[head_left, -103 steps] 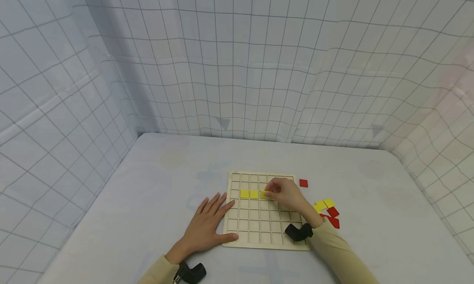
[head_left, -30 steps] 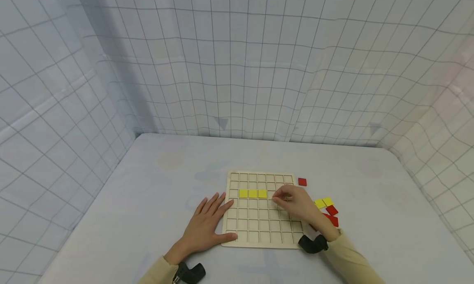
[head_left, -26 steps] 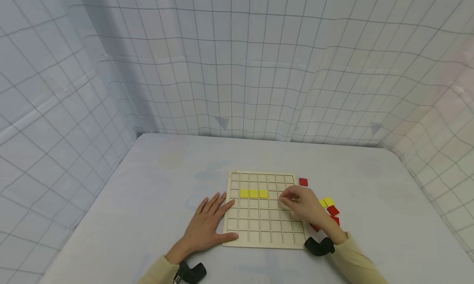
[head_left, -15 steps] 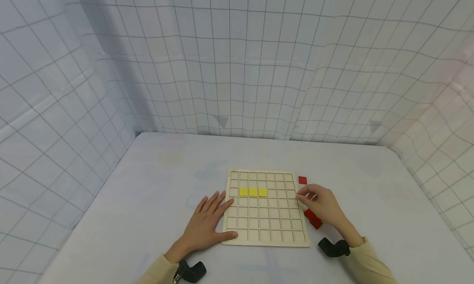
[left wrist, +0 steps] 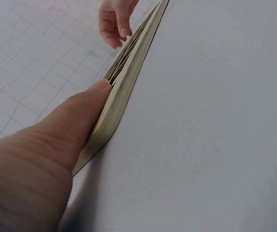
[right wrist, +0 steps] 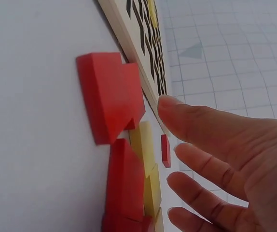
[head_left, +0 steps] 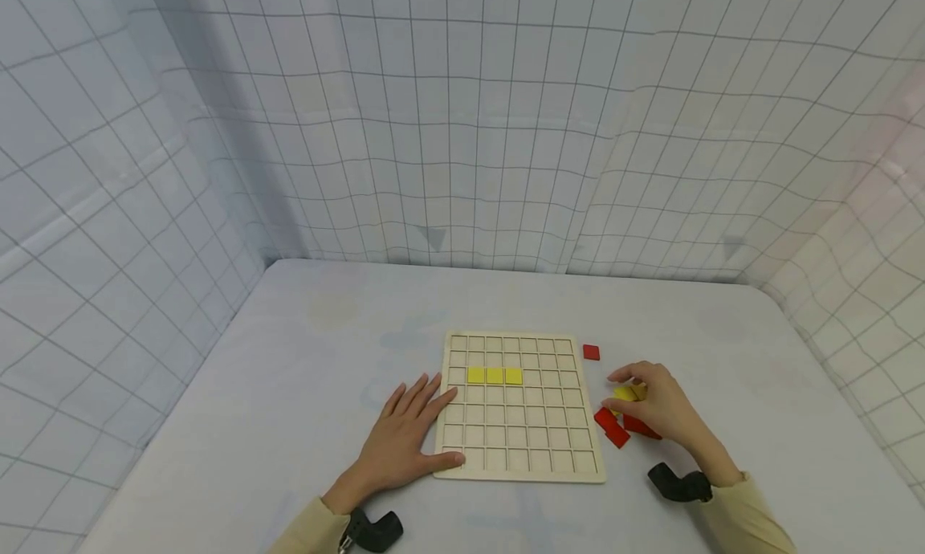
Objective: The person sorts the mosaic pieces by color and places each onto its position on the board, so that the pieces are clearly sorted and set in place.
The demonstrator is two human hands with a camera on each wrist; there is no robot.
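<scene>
Beside the wooden grid board (head_left: 520,441), the loose yellow tiles (head_left: 625,393) and red tiles (head_left: 611,427) are lying on the bench (head_left: 289,393), the right hand (head_left: 661,408) hovering over them. Its wrist view is showing fingers (right wrist: 211,130) spread, gripping nothing. The left hand (head_left: 401,446) is lying flat, thumb pressing the board edge. Three yellow tiles (head_left: 495,375) are sitting in the grid.

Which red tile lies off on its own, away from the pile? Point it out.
The lone red tile beside the board's far right corner. The other red tiles lie clustered with yellow ones under the right hand, nearer the person.
</scene>
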